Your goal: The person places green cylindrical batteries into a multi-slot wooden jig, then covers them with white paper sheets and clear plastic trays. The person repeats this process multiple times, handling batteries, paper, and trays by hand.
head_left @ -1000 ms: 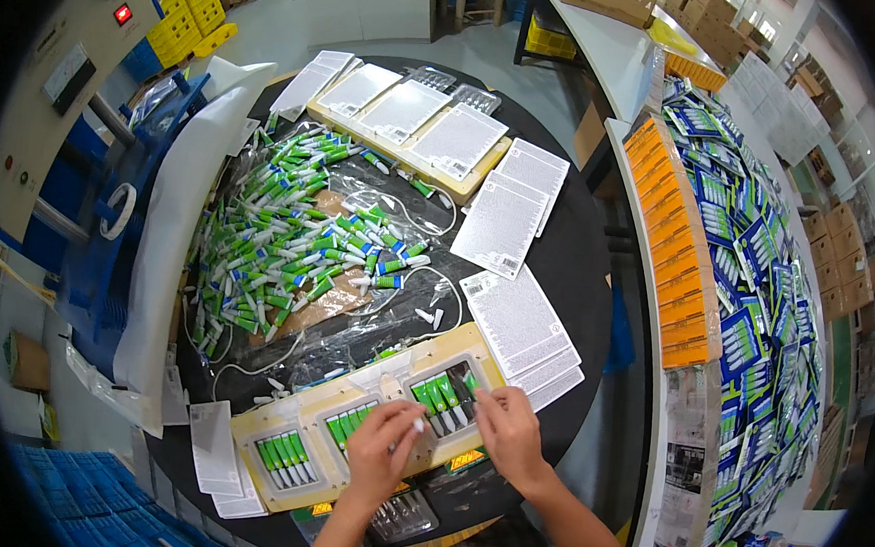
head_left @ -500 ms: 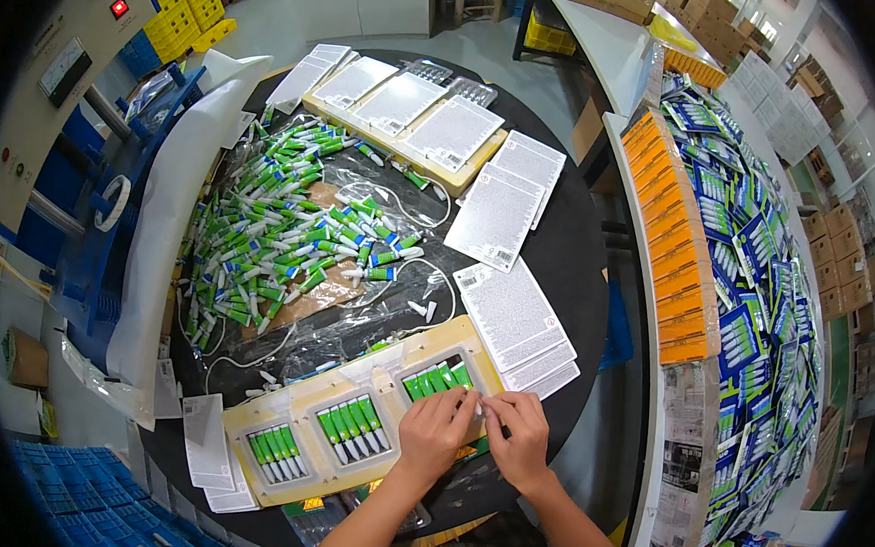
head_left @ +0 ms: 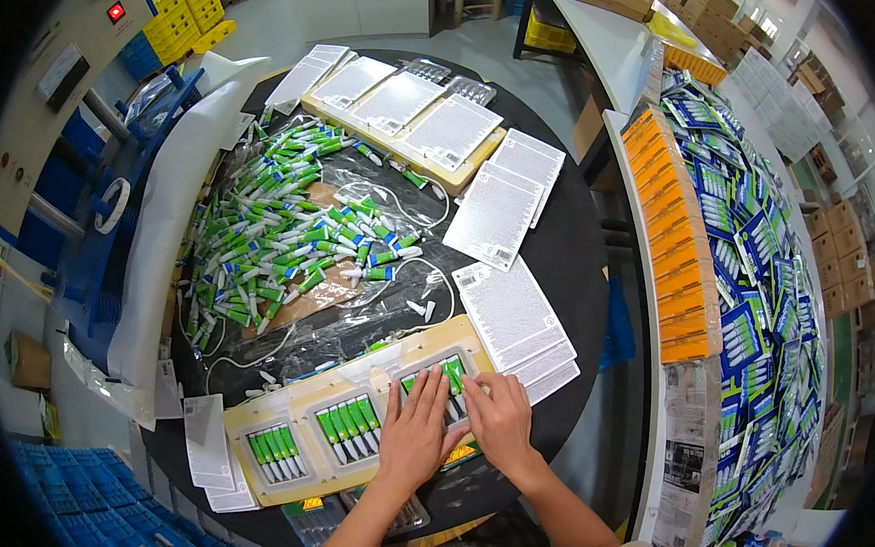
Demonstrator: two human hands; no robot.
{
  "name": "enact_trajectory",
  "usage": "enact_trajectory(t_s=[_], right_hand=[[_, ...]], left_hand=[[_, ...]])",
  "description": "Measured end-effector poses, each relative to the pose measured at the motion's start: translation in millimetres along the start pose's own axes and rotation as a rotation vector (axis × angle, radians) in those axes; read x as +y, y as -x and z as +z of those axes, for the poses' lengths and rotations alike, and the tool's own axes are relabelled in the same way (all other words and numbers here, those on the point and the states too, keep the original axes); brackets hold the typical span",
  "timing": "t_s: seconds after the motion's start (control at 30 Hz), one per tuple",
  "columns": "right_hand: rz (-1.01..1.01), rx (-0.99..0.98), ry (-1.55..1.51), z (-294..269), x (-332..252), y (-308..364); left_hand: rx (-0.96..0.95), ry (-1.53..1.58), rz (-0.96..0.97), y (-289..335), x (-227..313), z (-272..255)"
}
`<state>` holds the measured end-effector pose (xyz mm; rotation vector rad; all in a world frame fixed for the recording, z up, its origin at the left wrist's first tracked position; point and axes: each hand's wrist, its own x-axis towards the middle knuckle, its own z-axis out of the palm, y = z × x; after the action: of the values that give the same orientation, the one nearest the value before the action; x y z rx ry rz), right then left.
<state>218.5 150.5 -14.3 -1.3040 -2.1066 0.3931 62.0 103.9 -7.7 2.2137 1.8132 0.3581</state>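
Note:
A long cream tray (head_left: 301, 406) with three windows lies at the near edge of a round black table. Small green tubes with white caps (head_left: 348, 426) stand in rows in clear blisters inside the windows. My left hand (head_left: 414, 431) lies flat over the right window, fingers stretched out and resting on the tubes there. Beside it, my right hand (head_left: 499, 418) has bent fingers closed at the rightmost tube (head_left: 455, 369) of that window. Its fingertips partly cover that tube. Both palms hide the lower part of this blister.
A heap of loose tubes (head_left: 290, 229) covers the table's left-middle. Printed white cards (head_left: 513, 318) lie at the right, and more top a second cream tray (head_left: 453, 179) behind. A machine (head_left: 58, 90) stands at left. Packed blister cards (head_left: 757, 293) pile beyond an orange-lined edge (head_left: 664, 247).
Both hands have moved left over the right window. My left hand has gone from a pinch to flat on the tubes; my right hand has brought its fingertips down onto the row.

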Motion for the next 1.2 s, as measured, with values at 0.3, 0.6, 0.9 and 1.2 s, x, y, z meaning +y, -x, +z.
enact_trajectory(t_s=[0.3, 0.6, 0.9, 1.2], right_hand=[[-0.113, -0.127, 0.283, -53, 43, -40], [-0.565, -0.53, 0.663, -51, 99, -61], [-0.377, -0.032, 0.384, -102, -3, -15], [-0.371, -0.188, 0.411, -47, -26, 56]], left_hand=[[0.036, -0.004, 0.028, 25, -28, -14], [0.034, -0.069, -0.717, 233, -214, -94], [-0.136, -0.061, -0.495, 262, -230, -120], [-0.289, -0.19, -0.426, 274, -224, -128]])
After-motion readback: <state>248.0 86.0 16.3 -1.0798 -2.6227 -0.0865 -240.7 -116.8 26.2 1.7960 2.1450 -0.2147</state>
